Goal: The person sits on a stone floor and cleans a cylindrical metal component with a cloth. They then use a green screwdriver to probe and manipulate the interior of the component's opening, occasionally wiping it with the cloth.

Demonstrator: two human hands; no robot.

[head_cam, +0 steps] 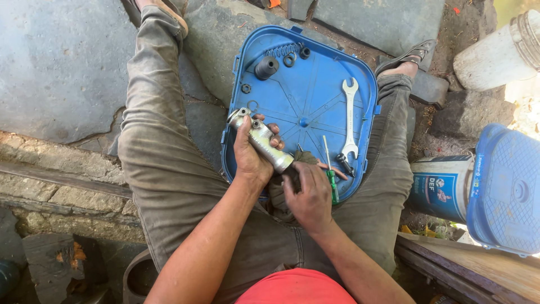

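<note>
My left hand [251, 155] grips a silver metal cylinder [260, 137], a brake-type cylinder body, held slanted over the near left part of a blue plastic lid [306, 101] used as a tray. My right hand [310, 194] presses a dark rag [304, 159] against the cylinder's lower end. On the lid lie a silver open-ended wrench [350, 115], a green-handled screwdriver [330, 171], a black bolt [345, 164], a black rubber boot [266, 67], a spring [283, 50] and several small rings.
I sit with legs spread on grey stone slabs [62, 62], the lid between my knees. A white bucket [495, 56] lies at the upper right. A blue-lidded container [503, 188] and a white-and-blue can [441, 186] stand at right. A wooden plank [478, 270] is at lower right.
</note>
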